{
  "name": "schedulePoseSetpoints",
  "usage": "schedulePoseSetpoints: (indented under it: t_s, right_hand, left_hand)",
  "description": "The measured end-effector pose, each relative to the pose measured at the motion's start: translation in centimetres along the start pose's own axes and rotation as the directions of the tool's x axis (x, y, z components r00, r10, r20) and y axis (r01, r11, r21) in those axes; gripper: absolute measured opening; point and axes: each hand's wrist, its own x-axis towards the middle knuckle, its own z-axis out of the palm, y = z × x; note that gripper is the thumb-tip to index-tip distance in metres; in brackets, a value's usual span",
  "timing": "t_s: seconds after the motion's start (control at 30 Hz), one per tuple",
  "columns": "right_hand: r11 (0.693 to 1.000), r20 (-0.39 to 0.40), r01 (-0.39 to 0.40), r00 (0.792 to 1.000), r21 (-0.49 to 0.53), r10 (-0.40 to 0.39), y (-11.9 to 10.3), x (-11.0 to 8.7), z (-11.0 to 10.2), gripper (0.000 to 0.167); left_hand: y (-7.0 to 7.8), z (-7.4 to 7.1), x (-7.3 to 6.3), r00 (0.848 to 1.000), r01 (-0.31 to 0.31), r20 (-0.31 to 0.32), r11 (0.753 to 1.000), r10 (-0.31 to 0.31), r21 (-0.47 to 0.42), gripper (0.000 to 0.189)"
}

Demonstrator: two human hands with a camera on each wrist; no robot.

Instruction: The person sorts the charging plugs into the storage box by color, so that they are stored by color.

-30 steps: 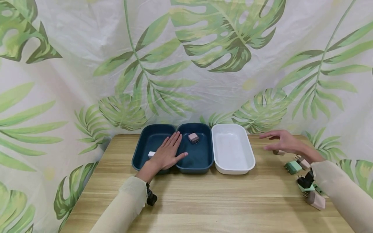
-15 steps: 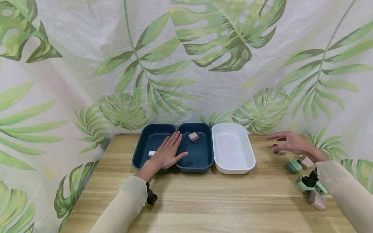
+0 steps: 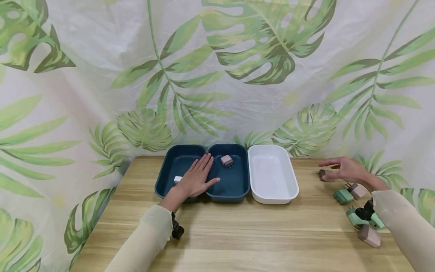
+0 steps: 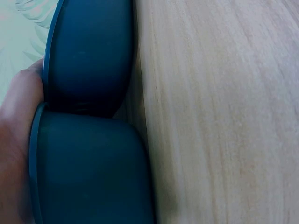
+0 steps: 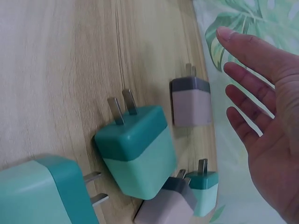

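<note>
My left hand rests flat, fingers straight, across the meeting rims of the left dark blue tray and the middle dark blue tray. A white block-shaped charger lies beside it in the left tray, partly hidden. A pink plug charger sits in the middle tray. At the right, my right hand hovers with fingers spread over a pink-and-grey charger. In the right wrist view that charger stands apart from the fingers, which hold nothing.
A white tray stands right of the blue ones. Several green and pink chargers lie under the right forearm, among them a green charger and a pink charger. A leaf-print cloth hangs behind the wooden table.
My right hand has shifted right and slightly toward me, from left of the far pink-and-grey charger to over it. The left hand has stayed in place.
</note>
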Motion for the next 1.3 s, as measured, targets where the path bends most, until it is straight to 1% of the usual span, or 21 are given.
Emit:
schedulePoseSetpoints:
  t_s: [0.07,0.23,0.5,0.63,0.8,0.9,1.03,1.13,1.3]
  right_hand:
    - [1.000,0.002,-0.018,1.000,0.000,0.018,0.1,-0.2,0.0,0.049]
    - [0.999,0.014,-0.029,0.999,-0.017,0.029,0.6,-0.5,-0.1,0.048]
    - [0.995,0.000,-0.051,0.999,-0.083,0.051,1.1,-0.6,0.1,0.051]
    - [0.993,-0.002,-0.060,0.998,-0.099,0.060,1.2,-0.7,0.3,0.053]
    - [0.991,-0.021,-0.035,0.999,-0.133,0.032,1.7,-0.7,0.7,0.054]
    - [0.993,-0.037,-0.022,0.999,-0.113,0.018,2.2,-0.6,1.0,0.052]
    - [0.997,-0.031,-0.015,0.999,-0.072,0.013,2.3,-0.4,1.2,0.053]
    - [0.998,-0.017,-0.012,1.000,-0.068,0.011,2.3,-0.3,1.3,0.054]
    - [0.999,-0.018,-0.008,1.000,-0.031,0.007,2.4,-0.1,1.7,0.053]
  left_hand:
    - [0.0,0.0,0.0,1.000,-0.004,-0.005,1.000,0.004,0.002,0.095]
    - [0.1,0.0,-0.1,1.000,-0.007,-0.013,1.000,0.007,0.000,0.095]
    - [-0.1,0.4,-0.1,1.000,0.006,-0.001,1.000,-0.006,0.000,0.095]
    - [0.0,0.4,-0.1,1.000,0.009,0.003,1.000,-0.009,0.004,0.096]
    - [0.1,0.4,-0.2,1.000,0.002,-0.005,1.000,-0.002,-0.003,0.096]
    - [0.1,0.3,-0.2,1.000,0.000,-0.003,1.000,0.000,-0.001,0.096]
    - [0.1,0.3,-0.2,1.000,0.003,-0.006,1.000,-0.003,0.002,0.096]
    - [0.0,0.3,-0.2,1.000,0.004,-0.011,1.000,-0.004,0.007,0.096]
    - [0.1,0.1,-0.2,1.000,-0.003,-0.018,1.000,0.003,0.010,0.096]
